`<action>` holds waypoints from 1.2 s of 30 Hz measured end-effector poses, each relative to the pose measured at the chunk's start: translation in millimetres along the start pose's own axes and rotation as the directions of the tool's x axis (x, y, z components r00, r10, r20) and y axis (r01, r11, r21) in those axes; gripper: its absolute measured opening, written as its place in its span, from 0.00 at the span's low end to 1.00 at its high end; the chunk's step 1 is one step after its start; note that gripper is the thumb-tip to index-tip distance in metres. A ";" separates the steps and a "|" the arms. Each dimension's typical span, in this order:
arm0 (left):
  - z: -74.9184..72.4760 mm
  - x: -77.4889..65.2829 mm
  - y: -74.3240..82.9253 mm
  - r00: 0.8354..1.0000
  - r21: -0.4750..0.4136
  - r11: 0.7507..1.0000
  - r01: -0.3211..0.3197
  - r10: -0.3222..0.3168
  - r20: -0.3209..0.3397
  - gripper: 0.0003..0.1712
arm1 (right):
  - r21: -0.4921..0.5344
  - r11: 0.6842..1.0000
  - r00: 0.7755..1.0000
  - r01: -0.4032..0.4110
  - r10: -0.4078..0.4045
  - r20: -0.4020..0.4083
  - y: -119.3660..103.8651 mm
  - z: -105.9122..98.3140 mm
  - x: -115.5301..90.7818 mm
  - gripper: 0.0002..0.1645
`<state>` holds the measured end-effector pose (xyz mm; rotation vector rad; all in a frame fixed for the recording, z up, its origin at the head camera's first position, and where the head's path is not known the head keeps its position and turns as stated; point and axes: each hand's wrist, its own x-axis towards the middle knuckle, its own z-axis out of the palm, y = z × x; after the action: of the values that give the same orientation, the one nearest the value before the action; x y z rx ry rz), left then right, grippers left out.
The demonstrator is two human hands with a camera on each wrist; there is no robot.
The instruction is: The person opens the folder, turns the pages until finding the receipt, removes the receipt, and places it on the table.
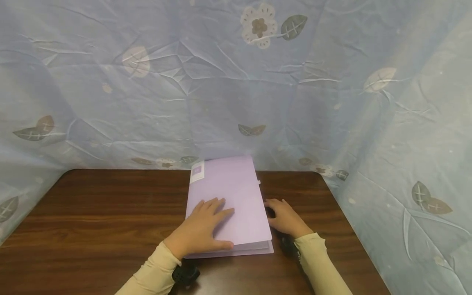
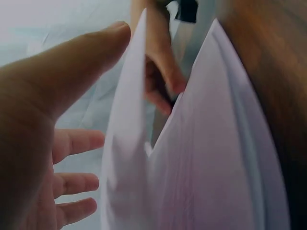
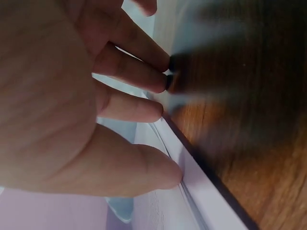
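Note:
A lilac folder (image 1: pixel 232 192) with a white label at its upper left lies on the wooden table. Its front cover (image 2: pixel 127 124) stands partly raised, and white sheets (image 2: pixel 192 158) show beneath in the left wrist view. My left hand (image 1: pixel 204 227) is spread over the front cover, thumb apart from the other fingers. Beside the folder's right edge is my right hand (image 1: pixel 289 219). In the right wrist view its thumb touches the edge of the folder's lower part (image 3: pixel 192 184), while the other fingertips reach down at the edge and the table.
The brown wooden table (image 1: pixel 110 213) extends to both sides. Behind it and at the right hangs a pale blue curtain (image 1: pixel 221 90) with leaf and flower prints. A black wrist device (image 1: pixel 186 273) sits under the left wrist.

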<state>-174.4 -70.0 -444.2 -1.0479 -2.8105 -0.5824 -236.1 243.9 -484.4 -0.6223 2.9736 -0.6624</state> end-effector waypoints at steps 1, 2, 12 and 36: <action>2.2 2.0 3.2 1.000 -0.002 1.000 -0.007 0.007 0.009 0.53 | -0.004 1.000 1.000 0.004 -0.004 -0.002 0.6 0.5 0.1 0.29; 4.7 4.1 6.3 1.000 -0.001 1.000 -0.013 0.013 0.016 0.54 | -0.002 1.000 1.000 0.007 -0.007 -0.002 1.3 1.0 0.1 0.29; 23.7 17.5 28.9 0.997 0.073 0.994 -0.081 0.081 0.008 0.56 | 0.071 0.997 0.998 0.023 -0.027 0.051 1.2 4.9 2.8 0.35; 18.6 16.8 30.4 0.998 0.102 0.994 -0.044 0.040 0.049 0.42 | 0.063 0.996 0.994 -0.068 0.062 0.091 -0.7 6.4 -0.4 0.38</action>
<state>-166.6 -31.6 -448.1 -1.1122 -2.8164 -0.4090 -234.7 240.8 -489.9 -0.5330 2.8634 -0.7049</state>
